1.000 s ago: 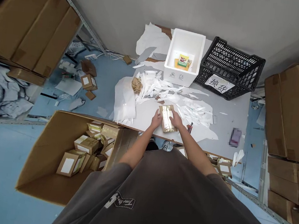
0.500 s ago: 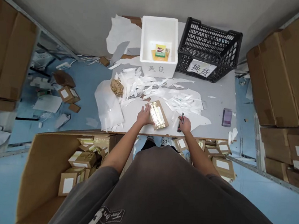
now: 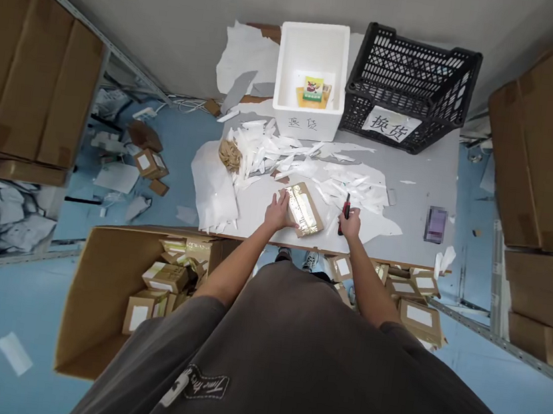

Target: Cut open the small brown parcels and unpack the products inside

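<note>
A small cardboard box, bound with shiny tape, lies flat at the table's front part. My left hand grips its left edge, thumb along the near side and fingers at the far side. In my right hand is a red and black box cutter, its tip pointing away from me. The cutter is to the right of the box, apart from it. Torn white paper strips are heaped just beyond the box.
At the back stand a white foam box with small packets inside and a black plastic crate. A phone-like purple item lies at right. A large carton of parcels stands below left; crumpled brown paper is on the table.
The whole view has shifted, so the table sits further right. My right hand has turned the box cutter more upright and clear of the white scrap beside it. My left hand stays on the box.
</note>
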### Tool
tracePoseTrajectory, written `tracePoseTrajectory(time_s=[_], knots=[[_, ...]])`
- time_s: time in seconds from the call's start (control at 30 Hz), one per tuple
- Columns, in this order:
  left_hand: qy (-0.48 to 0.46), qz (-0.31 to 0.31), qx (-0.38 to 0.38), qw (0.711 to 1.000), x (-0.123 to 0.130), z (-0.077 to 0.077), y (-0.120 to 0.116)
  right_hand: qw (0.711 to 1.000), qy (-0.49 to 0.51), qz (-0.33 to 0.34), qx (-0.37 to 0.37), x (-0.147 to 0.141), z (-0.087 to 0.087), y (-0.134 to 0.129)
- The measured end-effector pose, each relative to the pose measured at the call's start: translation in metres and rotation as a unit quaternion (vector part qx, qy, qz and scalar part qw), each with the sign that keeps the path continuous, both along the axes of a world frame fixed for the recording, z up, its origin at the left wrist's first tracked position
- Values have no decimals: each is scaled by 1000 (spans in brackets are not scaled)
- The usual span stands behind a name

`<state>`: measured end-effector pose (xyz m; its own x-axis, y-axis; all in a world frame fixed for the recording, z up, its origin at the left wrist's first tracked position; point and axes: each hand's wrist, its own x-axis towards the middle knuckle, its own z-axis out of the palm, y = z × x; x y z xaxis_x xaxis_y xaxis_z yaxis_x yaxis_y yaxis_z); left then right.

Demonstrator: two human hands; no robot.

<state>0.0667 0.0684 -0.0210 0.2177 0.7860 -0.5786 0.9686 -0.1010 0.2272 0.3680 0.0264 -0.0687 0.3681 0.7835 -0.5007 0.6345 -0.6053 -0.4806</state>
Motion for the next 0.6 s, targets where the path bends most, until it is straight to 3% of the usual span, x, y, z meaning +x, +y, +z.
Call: tracePoseTrajectory(time_s=[0.13,0.23,0.37,0.6], knots=[[-27,45,14,999,21,-5,-7,985,25,165,42,-54,41,38],[-40,69,22,997,32,-6,-10,961,-26,276,2,-101,61,63],[-54,89,16,994,35,-3,-11,938,-95,329,-48,-133,70,80],[-63,106,11,992,32,-2,-12,903,-159,391,-82,-142,79,89]])
